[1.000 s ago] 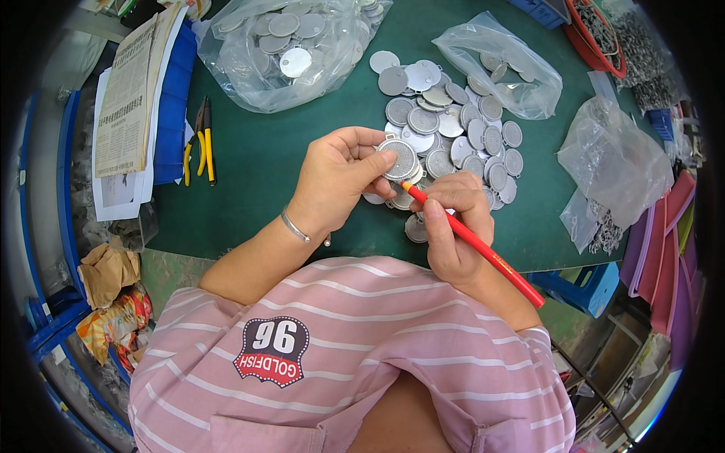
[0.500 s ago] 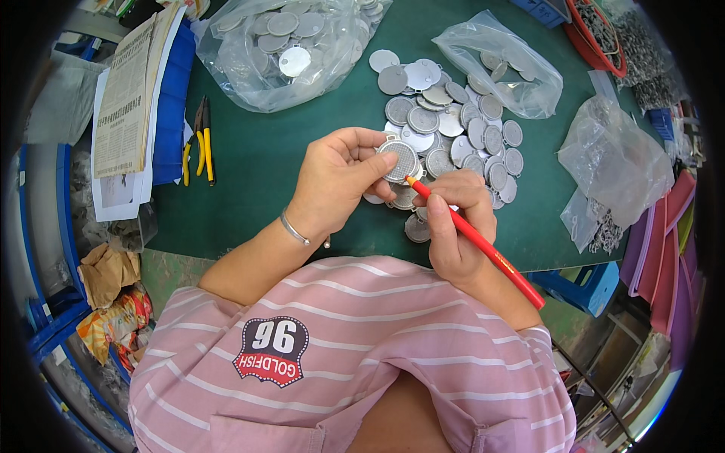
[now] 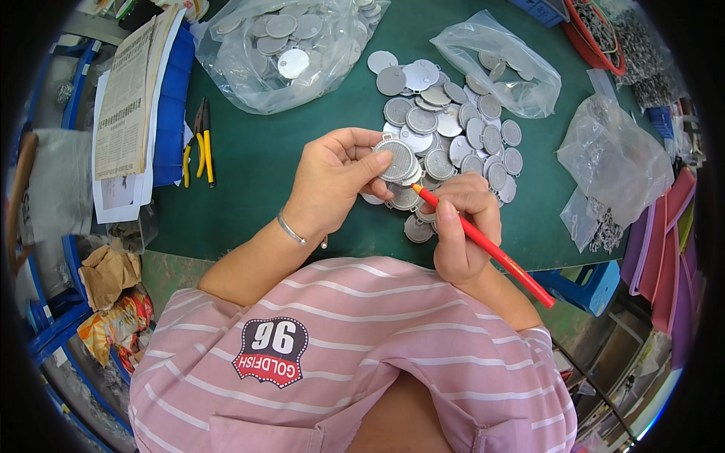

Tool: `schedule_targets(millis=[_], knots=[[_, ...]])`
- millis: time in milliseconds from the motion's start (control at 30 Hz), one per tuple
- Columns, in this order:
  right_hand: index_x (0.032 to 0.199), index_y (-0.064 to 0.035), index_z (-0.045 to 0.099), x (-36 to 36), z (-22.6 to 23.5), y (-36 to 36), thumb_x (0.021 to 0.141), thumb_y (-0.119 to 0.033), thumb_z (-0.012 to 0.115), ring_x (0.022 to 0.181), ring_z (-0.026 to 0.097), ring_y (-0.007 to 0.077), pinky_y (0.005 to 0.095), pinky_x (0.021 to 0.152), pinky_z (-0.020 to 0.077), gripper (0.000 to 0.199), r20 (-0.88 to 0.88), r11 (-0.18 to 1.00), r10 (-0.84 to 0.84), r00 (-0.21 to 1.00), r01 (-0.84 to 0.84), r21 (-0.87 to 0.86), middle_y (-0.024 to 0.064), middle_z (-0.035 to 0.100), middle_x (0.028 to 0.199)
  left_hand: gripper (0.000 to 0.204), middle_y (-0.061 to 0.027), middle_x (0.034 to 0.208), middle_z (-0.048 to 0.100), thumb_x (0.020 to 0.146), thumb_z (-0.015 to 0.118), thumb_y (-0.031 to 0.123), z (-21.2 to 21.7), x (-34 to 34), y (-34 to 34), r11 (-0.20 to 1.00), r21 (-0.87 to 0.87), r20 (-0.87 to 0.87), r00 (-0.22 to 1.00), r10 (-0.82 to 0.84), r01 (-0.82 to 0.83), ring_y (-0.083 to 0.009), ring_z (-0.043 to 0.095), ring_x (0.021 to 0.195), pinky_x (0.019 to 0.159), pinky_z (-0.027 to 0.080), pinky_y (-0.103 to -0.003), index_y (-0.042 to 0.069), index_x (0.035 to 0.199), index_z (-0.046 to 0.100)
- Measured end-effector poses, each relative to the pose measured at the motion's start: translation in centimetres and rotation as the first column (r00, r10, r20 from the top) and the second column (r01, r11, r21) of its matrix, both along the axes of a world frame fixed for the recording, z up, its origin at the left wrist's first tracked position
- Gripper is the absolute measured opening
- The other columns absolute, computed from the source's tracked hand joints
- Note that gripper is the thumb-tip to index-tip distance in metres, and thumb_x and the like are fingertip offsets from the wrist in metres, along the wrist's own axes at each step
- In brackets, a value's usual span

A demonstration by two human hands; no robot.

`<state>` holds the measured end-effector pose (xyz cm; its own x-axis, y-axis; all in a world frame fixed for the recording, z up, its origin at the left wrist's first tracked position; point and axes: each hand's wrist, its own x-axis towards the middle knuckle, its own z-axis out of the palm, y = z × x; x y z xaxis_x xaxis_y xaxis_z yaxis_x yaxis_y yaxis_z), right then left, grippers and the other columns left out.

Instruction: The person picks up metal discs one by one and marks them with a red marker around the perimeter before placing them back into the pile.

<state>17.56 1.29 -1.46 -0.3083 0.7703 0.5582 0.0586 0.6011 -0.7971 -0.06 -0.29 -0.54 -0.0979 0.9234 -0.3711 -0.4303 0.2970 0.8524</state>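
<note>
My left hand [image 3: 332, 170] pinches a round grey metal disc [image 3: 395, 160] with a textured face and a small loop at its rim. At least one more disc shows beneath it in the same grip. In my right hand [image 3: 467, 226] is a long red pencil [image 3: 491, 249], slanting down to the right. Its pale tip is close to the lower right rim of the held discs; whether it touches cannot be made out. Around and beyond my hands lies a loose pile of similar metal discs [image 3: 445, 121] on the green tabletop [image 3: 249, 151].
Clear bags of discs stand at the far left [image 3: 249, 68] and far right [image 3: 521, 83]. Yellow-handled pliers [image 3: 202, 143] lie beside a blue bin [image 3: 172, 113] and newspaper [image 3: 136, 98]. To the right are a plastic bag [image 3: 615, 151] and a red basket [image 3: 600, 38]. A blue stool [image 3: 589, 287] stands below.
My right hand has shifted slightly right and down, drawing the pencil tip off the disc's face toward its rim. The left hand barely moves. A brown elongated shape now shows at the far left edge.
</note>
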Motion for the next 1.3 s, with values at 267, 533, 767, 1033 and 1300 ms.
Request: schedule_targets(millis=[267, 533, 767, 1033, 1300], knots=[[0.082, -0.0041, 0.049, -0.4, 0.1, 0.1, 0.078, 0.001, 0.055, 0.066, 0.054, 0.0201, 0.0332, 0.071, 0.0362, 0.009, 0.001, 1.0, -0.012, 1.0, 0.012, 0.009, 0.0058, 0.06, 0.073, 0.026, -0.0102, 0.077, 0.06, 0.081, 0.061, 0.005, 0.2, 0.1, 0.0, 1.0, 0.006, 0.01, 1.0, -0.014, 0.014, -0.0115, 0.059, 0.055, 0.05, 0.049, -0.021, -0.009, 0.1, 0.051], [0.082, -0.0036, 0.049, -0.3, 0.1, 0.2, 0.079, 0.0, 0.055, 0.067, 0.053, 0.0205, 0.0329, 0.069, 0.0372, 0.007, 0.047, 1.0, -0.023, 0.999, 0.022, 0.014, 0.0062, 0.059, 0.074, 0.025, -0.0106, 0.079, 0.06, 0.081, 0.061, 0.005, 0.2, -0.2, -0.2, 1.0, 0.006, 0.069, 0.997, -0.021, 0.02, -0.0106, 0.057, 0.054, 0.052, 0.052, -0.024, -0.009, 0.099, 0.052], [0.084, -0.0035, 0.049, -0.3, 0.3, 0.5, 0.082, -0.001, 0.052, 0.068, 0.051, 0.0202, 0.0317, 0.068, 0.0389, 0.005, -0.091, 0.998, -0.032, 0.995, 0.027, -0.055, 0.0075, 0.059, 0.074, 0.023, -0.0108, 0.08, 0.061, 0.081, 0.06, 0.004, 0.4, -0.2, -0.1, 0.999, 0.015, 0.034, 0.999, -0.034, 0.033, -0.0106, 0.057, 0.058, 0.055, 0.054, -0.027, -0.006, 0.1, 0.054], [0.08, -0.0025, 0.049, 0.5, -0.4, 0.3, 0.083, -0.001, 0.05, 0.065, 0.049, 0.0215, 0.0324, 0.062, 0.0387, 0.004, -0.027, 0.987, -0.026, 0.999, 0.021, -0.157, 0.0101, 0.054, 0.071, 0.022, -0.0119, 0.084, 0.062, 0.079, 0.061, 0.001, 0.4, 0.8, -0.3, 0.997, 0.021, 0.002, 0.997, -0.073, 0.072, -0.0149, 0.061, 0.063, 0.054, 0.054, -0.026, -0.006, 0.099, 0.056], [0.078, -0.0014, 0.042, -0.8, -0.5, -0.3, 0.087, -0.011, 0.047, 0.065, 0.044, 0.0145, 0.0285, 0.064, 0.0379, 0.014, -0.177, 0.949, -0.092, 0.98, 0.032, -0.312, 0.008, 0.046, 0.071, 0.027, -0.0094, 0.076, 0.058, 0.08, 0.059, 0.003, 0.7, 0.2, -0.6, 0.991, 0.114, 0.061, 0.996, -0.072, 0.065, -0.0124, 0.059, 0.05, 0.044, 0.048, -0.023, -0.009, 0.103, 0.051]])
